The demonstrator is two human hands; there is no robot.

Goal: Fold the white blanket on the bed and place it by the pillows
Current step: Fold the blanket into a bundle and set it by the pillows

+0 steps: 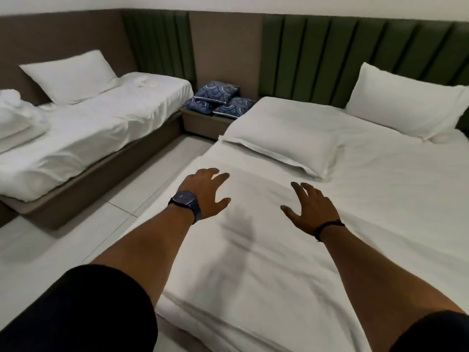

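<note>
The white blanket (253,262) lies spread flat over the near left part of the large bed (393,212). Its layered edge shows at the bed's left side. Two white pillows rest at the head: one flat pillow (286,138) just beyond my hands, another pillow (406,102) leaning on the green headboard. My left hand (205,191), with a dark watch on the wrist, hovers open above the blanket, fingers spread. My right hand (308,207), with a thin black band on the wrist, also hovers open over the blanket. Neither hand holds anything.
A second bed (88,128) with a pillow and bundled white linen stands to the left across a strip of tiled floor (63,250). A low brown nightstand (203,123) between the beds carries blue patterned cushions (218,99). Green padded headboard panels line the wall.
</note>
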